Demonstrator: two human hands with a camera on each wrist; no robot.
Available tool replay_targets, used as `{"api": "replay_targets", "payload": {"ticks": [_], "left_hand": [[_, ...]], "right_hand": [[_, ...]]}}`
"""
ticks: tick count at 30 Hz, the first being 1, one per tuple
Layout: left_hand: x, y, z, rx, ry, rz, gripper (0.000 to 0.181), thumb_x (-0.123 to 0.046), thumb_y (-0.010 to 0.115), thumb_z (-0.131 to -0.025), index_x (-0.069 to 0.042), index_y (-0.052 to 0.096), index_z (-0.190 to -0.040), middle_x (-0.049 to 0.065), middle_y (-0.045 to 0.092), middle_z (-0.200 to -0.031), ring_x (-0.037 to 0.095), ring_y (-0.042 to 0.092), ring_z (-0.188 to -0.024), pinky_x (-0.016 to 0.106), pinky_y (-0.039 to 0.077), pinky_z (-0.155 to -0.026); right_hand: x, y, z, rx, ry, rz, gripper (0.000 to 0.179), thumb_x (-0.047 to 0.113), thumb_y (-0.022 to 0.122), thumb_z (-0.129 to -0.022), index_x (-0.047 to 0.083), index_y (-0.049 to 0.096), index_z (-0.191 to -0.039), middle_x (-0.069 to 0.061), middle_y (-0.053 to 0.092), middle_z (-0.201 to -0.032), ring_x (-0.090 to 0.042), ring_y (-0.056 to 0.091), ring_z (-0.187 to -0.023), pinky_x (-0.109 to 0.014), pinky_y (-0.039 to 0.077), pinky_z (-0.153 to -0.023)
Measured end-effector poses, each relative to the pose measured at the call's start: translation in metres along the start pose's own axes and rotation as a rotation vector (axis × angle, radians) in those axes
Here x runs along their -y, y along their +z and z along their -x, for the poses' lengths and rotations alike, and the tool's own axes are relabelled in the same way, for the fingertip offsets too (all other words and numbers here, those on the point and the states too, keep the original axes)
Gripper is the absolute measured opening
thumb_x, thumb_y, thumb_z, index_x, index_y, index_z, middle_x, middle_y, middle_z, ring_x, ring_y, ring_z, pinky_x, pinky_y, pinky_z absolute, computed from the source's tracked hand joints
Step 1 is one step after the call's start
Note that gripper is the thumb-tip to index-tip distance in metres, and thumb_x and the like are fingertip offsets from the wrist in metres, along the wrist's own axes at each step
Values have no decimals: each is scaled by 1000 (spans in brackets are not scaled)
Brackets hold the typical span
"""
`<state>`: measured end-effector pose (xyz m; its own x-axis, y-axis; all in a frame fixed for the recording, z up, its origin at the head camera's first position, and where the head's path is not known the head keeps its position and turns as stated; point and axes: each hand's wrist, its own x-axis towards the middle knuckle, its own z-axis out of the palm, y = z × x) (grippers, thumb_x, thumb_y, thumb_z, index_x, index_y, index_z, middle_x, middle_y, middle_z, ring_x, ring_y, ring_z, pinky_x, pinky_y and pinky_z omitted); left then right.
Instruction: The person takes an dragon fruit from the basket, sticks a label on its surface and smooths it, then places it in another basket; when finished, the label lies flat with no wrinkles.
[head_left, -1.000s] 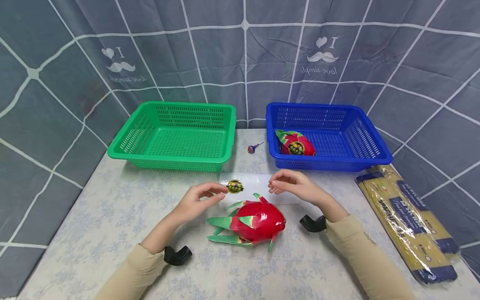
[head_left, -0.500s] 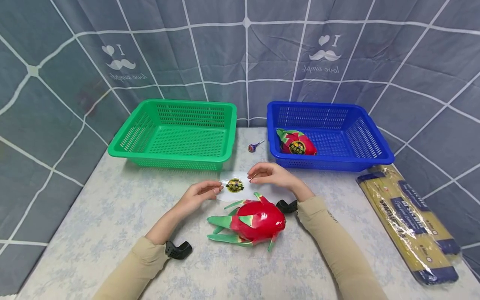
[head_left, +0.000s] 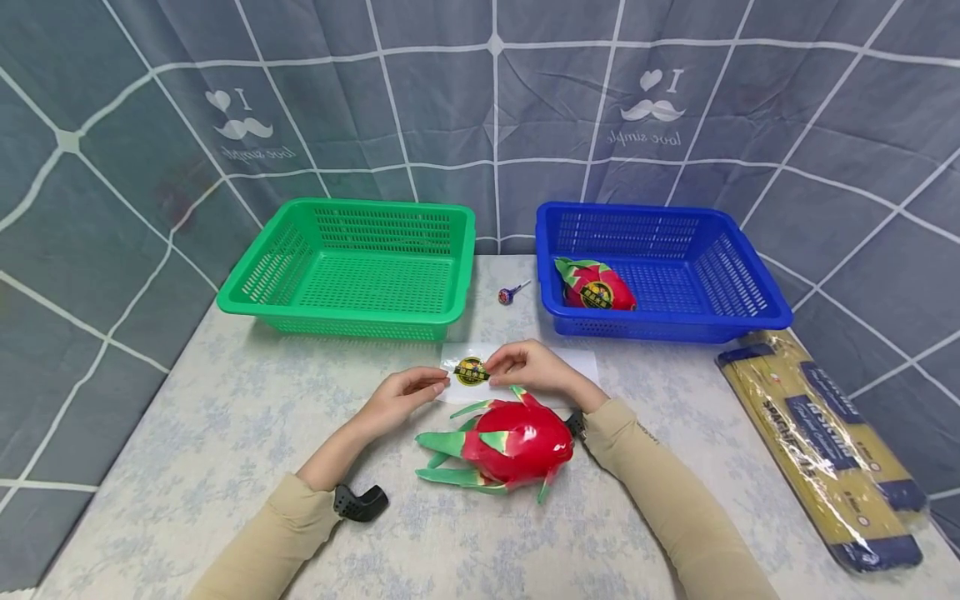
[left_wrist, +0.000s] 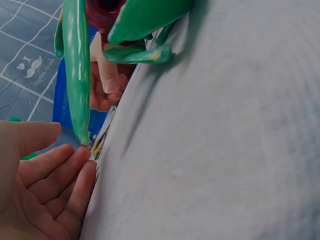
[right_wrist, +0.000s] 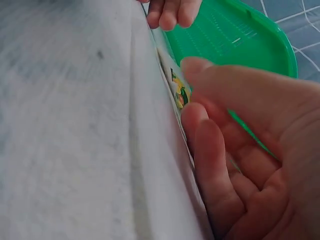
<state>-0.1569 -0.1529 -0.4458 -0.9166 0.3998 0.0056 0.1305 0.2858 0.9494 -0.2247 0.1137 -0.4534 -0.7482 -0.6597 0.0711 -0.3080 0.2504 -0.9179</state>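
Observation:
A round black-and-yellow sticker (head_left: 471, 372) lies on a white sheet (head_left: 577, 363) on the table. My left hand (head_left: 401, 398) is at the sticker's left side, its thumb and fingers apart in the left wrist view. From the right, my right hand (head_left: 534, 367) reaches the sticker's right edge. In the right wrist view a gap shows between thumb and fingers (right_wrist: 207, 137), with the sticker's print beyond; whether they touch it is unclear. Just in front of the sheet lies a glossy red dragon fruit (head_left: 517, 442) with green leaf tips pointing left.
A green basket (head_left: 345, 307) stands at the back left and a blue basket (head_left: 667, 327) at the back right. Inside the blue one is another dragon fruit (head_left: 592, 283) bearing a similar sticker. Between them lies a lollipop (head_left: 510, 293); spaghetti packs (head_left: 821, 450) lie far right.
My right hand has moved left over the sheet to the sticker's right edge, then dropped slightly nearer to me. The left hand stays almost in place; the dragon fruit has not moved.

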Motion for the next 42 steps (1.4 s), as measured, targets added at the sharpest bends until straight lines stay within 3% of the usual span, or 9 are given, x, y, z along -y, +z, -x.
{"api": "replay_targets", "payload": {"ticks": [9,13,18,22,25,30,35,38,42], "left_hand": [[-2,1,-1,12,-15,-4,37,-14,56,-95,8,55,-124,20,59,-122,31,54,-114,40,42,-96],[-3,0,1,17,-13,-16,37,-16,56,-95,7,55,-124,19,59,-122,29,54,-114,37,42,-96],[-3,-2,1,23,1,-11,39,-19,57,-95,6,55,-124,18,59,-122,29,54,-115,37,42,-97],[-3,-1,1,23,4,-12,38,-18,56,-95,6,55,-124,18,59,-123,29,54,-115,33,42,-96],[-3,0,2,24,-1,-12,37,-18,56,-95,6,56,-124,18,59,-122,29,54,-115,33,43,-95],[-7,3,4,-8,18,-22,37,-19,57,-95,5,57,-123,18,61,-119,29,58,-110,31,47,-89],[-33,17,11,-89,183,-163,34,-22,60,-93,-1,61,-120,12,63,-117,25,61,-104,33,51,-83],[-51,28,18,-18,292,-287,55,-36,70,-85,-12,53,-131,2,54,-131,19,50,-119,43,45,-93],[-59,45,25,132,351,-463,100,-62,75,-66,-22,32,-146,-5,35,-146,13,35,-130,48,39,-98]], "right_hand": [[3,5,-1,-44,-3,202,18,8,77,-77,5,74,-95,-2,70,-80,-9,60,-66,-24,48,-60],[2,5,-3,-41,-38,241,14,10,75,-80,8,75,-94,1,70,-84,-7,57,-66,-23,47,-60],[4,5,-4,-37,-144,348,9,14,71,-85,9,75,-92,4,65,-81,-8,52,-70,-23,44,-63],[7,6,-4,-51,-139,419,9,16,65,-90,9,70,-91,5,60,-78,-9,49,-70,-24,42,-64],[9,5,-2,-100,-76,327,11,16,59,-94,7,65,-94,-1,59,-75,-12,52,-67,-25,43,-61],[25,-11,8,-212,-47,8,17,9,55,-96,-7,60,-102,-24,64,-88,-27,62,-68,-30,50,-56],[51,-28,32,-240,-117,-87,19,-1,57,-91,-11,62,-106,-25,66,-90,-24,66,-76,-36,54,-63],[64,-30,48,-279,-148,-84,16,-2,60,-89,-11,64,-101,-14,68,-83,-18,65,-71,-33,54,-63],[77,-24,67,-378,-115,-135,22,-1,66,-85,-10,61,-104,-2,66,-81,-13,63,-67,-30,53,-62]]}}
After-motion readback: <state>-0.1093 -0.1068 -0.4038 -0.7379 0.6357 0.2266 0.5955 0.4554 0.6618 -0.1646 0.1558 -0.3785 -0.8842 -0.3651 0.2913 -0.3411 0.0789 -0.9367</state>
